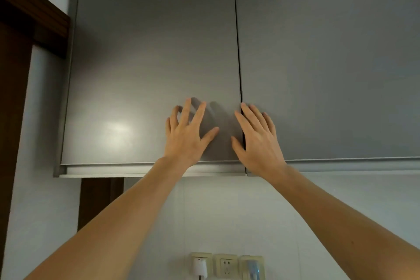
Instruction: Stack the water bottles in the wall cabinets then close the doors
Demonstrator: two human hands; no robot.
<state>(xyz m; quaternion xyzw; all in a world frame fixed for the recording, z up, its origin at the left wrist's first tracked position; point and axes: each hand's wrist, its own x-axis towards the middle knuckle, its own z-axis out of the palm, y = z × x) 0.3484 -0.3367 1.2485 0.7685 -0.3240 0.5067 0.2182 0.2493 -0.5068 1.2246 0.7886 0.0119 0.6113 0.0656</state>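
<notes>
I have both hands flat, fingers straight, gripping nothing: left hand on the left matte grey flat-panel cabinet door, right hand on the right grey door beside the centre seam. Bottles not visible, presumably behind the doors. Risks: push-latch rebounds on release, or a door isn't fully seated.

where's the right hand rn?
Head view, centre: right hand lies flat, fingers straight, on the right cabinet door by the centre seam, thumb crossing onto the left cabinet door, beside the left hand.
</notes>
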